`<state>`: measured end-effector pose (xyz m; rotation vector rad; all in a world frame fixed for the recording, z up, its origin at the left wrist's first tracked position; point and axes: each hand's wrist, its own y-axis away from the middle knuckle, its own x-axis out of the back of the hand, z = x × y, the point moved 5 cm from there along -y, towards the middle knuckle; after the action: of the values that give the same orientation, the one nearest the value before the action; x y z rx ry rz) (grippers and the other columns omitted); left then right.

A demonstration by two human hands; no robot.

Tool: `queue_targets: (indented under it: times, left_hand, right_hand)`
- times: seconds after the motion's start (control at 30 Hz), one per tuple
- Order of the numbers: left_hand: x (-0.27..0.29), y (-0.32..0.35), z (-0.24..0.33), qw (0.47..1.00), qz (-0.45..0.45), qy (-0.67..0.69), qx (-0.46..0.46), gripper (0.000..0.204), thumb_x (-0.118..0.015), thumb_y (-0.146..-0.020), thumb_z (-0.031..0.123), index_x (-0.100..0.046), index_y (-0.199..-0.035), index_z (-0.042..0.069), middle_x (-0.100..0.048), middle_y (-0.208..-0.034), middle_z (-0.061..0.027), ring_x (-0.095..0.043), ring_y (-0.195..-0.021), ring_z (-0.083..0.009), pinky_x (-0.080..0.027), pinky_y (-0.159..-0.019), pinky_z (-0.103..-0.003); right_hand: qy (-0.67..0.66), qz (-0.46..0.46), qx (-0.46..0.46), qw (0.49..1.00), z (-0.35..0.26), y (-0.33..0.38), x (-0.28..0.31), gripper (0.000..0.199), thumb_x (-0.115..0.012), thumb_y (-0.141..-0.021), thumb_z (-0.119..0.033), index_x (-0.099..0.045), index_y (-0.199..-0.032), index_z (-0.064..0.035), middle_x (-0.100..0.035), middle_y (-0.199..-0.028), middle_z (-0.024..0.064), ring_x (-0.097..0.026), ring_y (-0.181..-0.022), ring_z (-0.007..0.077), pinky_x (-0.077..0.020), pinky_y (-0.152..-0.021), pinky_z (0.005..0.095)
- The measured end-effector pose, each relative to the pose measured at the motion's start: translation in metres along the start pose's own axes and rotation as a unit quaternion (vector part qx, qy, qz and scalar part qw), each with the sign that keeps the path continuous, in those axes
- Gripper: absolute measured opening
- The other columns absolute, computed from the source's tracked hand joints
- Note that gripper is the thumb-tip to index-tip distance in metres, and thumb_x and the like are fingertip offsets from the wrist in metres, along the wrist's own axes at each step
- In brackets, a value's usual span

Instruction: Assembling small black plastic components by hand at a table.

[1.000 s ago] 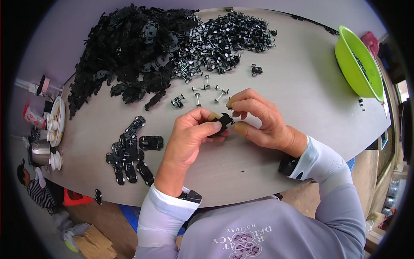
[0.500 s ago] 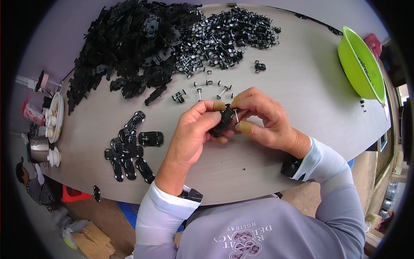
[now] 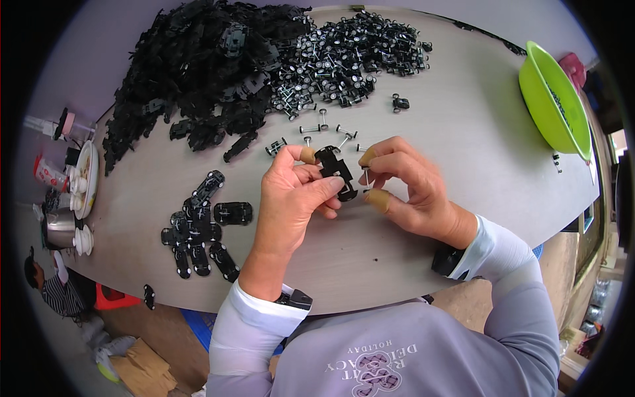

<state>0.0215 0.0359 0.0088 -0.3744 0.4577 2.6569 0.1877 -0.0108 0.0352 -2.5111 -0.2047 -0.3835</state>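
Note:
In my left hand (image 3: 296,188) I grip a black plastic toy car chassis (image 3: 336,173), thumb across it and fingers behind. Just to its right, my right hand (image 3: 413,185) pinches a wheel axle (image 3: 368,178), a thin silvery rod with small black wheels, between thumb and forefinger. Axle and chassis are apart. Tan finger covers wrap the fingertips. Several loose wheel axles (image 3: 345,135) lie on the table beyond my hands. To the left of my left hand is a cluster of black chassis with wheels fitted (image 3: 198,221).
A big heap of black chassis (image 3: 192,73) covers the far left of the table (image 3: 463,119), beside a pile of wheel axles (image 3: 357,53). A green basin (image 3: 562,112) stands at the right edge. Dishes and a metal pot (image 3: 61,228) are at the left. Another person (image 3: 59,291) sits beyond.
The chassis in my left hand has turned to show more of its flat side. My hands have drawn slightly apart, and the axle is now away from the chassis.

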Motion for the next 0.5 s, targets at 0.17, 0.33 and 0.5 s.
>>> queue_targets:
  times: [0.17,0.33,0.5]
  left_hand:
    - [-0.009,0.001,-0.002,0.998,-0.028,0.053,-0.020,0.019,-0.068,-0.085,0.002,-0.050,-0.087,0.003,-0.066,-0.082,-0.0114,-0.069,-0.069,-0.0182,-0.058,-0.056,-0.027]
    - [-0.004,0.001,-0.007,0.997,-0.032,0.066,-0.015,0.018,-0.068,-0.085,0.002,-0.050,-0.081,0.004,-0.064,-0.080,-0.0095,-0.069,-0.069,-0.0175,-0.058,-0.055,-0.025]
    - [-0.013,0.004,-0.001,0.999,-0.027,0.021,0.033,0.013,-0.067,-0.083,-0.001,-0.058,-0.093,-0.001,-0.061,-0.077,-0.0056,-0.067,-0.065,-0.0156,-0.057,-0.055,-0.024]
  right_hand:
    - [0.003,-0.015,-0.023,1.000,-0.004,0.003,-0.007,0.031,-0.060,-0.076,0.010,-0.056,-0.105,0.0000,-0.054,-0.104,0.0100,-0.059,-0.086,0.0159,-0.0528,-0.066,0.0258]
    - [-0.078,-0.020,-0.063,0.995,0.001,0.004,-0.006,0.030,-0.059,-0.076,0.010,-0.056,-0.105,0.0015,-0.053,-0.106,0.0110,-0.059,-0.086,0.0158,-0.0550,-0.070,0.0254]
    - [-0.119,-0.031,-0.079,0.989,0.000,0.004,-0.005,0.027,-0.060,-0.077,0.009,-0.057,-0.103,0.0020,-0.053,-0.107,0.0112,-0.060,-0.084,0.0147,-0.0550,-0.070,0.0255]
